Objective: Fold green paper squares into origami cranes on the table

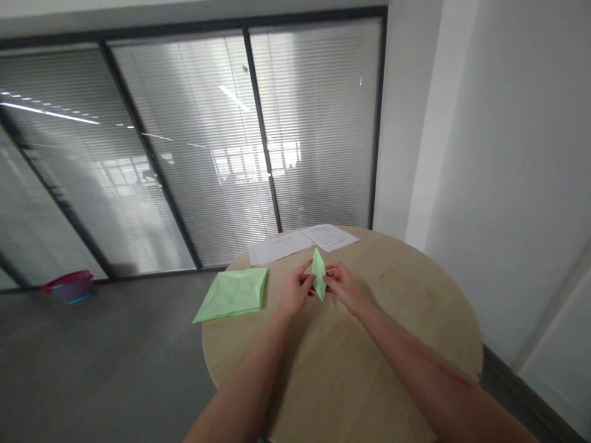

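Green stack (235,294): creased on top, it lies on the round surface (415,289), and we see its near left corner poke past the rim.
Folded paper (318,274): light green, narrow, pointed at both ends; we hold it to the right of the green stack, directly between our two hands, its upper tip rising above our fingers and its lower tip reaching below them.
Left hand (297,289): between the green stack and the folded paper; we pinch the paper's left edge with thumb and fingers.
Right hand (342,285): farther right of the green stack; we grasp the folded paper's opposite edge with thumb and fingertips.
Lower tip: we cannot tell whether it touches the surface.
Printed sheets (330,237): white, lying beyond the green stack and to its right.
Basket (72,287): red and blue, on the floor (138,363), well left of the green stack.
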### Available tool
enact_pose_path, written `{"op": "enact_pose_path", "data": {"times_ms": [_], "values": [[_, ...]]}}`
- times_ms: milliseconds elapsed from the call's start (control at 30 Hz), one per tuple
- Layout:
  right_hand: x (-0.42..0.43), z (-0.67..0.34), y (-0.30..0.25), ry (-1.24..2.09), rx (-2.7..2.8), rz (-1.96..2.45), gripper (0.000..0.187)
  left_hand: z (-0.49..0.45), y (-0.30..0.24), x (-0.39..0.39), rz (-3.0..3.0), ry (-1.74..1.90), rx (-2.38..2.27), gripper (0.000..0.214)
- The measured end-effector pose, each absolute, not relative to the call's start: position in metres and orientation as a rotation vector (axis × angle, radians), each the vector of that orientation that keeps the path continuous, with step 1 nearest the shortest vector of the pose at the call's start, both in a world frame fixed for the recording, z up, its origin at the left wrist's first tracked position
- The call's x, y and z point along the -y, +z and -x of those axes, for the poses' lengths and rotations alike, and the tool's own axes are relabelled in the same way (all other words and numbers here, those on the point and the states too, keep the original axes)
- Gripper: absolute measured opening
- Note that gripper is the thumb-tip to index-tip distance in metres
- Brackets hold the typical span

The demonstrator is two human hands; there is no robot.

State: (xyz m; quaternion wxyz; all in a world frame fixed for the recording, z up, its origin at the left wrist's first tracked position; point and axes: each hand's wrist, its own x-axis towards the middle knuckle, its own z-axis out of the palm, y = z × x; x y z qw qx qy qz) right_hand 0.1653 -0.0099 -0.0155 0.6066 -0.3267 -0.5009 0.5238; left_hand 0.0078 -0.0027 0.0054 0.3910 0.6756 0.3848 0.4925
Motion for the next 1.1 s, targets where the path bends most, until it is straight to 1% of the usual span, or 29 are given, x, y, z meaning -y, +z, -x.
{"op": "enact_pose_path", "data": {"times_ms": [167,433,600,800,900,1033,1100], "values": [[0.01,-0.1649,-0.0164,1.259,1.108,0.724,0.035,-0.0081,0.003,-0.0016,-1.718,1.338,-0.986,0.046],[0.0123,-0.1635,-0.015,1.243,1.097,0.726,0.041,-0.0068,-0.0027,-0.0073,-1.721,1.308,-0.985,0.027],[0.0103,-0.1643,-0.0157,1.202,1.155,0.792,0.034,-0.0084,-0.002,-0.0041,-1.714,1.264,-0.998,0.02],[0.0056,-0.1661,-0.02,1.226,1.141,0.817,0.026,-0.0083,0.0034,0.0018,-1.654,1.192,-0.969,0.025],[0.0081,-0.1663,-0.0175,1.255,1.121,0.805,0.027,-0.008,0.0043,0.0015,-1.679,1.184,-0.97,0.03],[0.0123,-0.1656,-0.0147,1.265,1.153,0.798,0.031,-0.0082,0.0043,-0.0004,-1.68,1.226,-0.998,0.028],[0.0125,-0.1655,-0.0152,1.241,1.172,0.799,0.034,-0.0082,0.0047,-0.0008,-1.635,1.273,-1.002,0.031]]}}
